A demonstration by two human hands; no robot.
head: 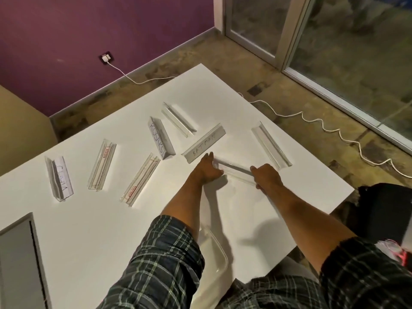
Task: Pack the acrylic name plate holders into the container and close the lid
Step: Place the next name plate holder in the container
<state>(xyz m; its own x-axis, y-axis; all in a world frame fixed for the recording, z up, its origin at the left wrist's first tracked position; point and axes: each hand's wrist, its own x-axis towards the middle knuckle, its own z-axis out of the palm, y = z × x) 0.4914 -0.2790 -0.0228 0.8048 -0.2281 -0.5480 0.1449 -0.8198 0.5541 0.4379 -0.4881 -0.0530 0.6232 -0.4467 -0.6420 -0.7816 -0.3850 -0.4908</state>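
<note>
A white rectangular table [93, 230] carried seven clear acrylic name plate holders [99, 167] scattered across its far half, a transparent plastic container [219, 253] near, and a grey panel [19, 259] near-left.

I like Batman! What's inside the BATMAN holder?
The BATMAN holder holds a white paper with the name handwritten on it. Anything behind that paper is hidden.

Room around a white table

A white table [89, 230] stands on a mottled brown floor [200, 52] near a purple wall [89, 30]. A white cable [323, 126] runs from a wall socket [106, 58] along the floor and past the table's far corner. Glass doors [334, 41] fill the upper right. A grey panel [17, 264] lies at the table's lower left; a dark object [383, 210] sits at the right.
</note>
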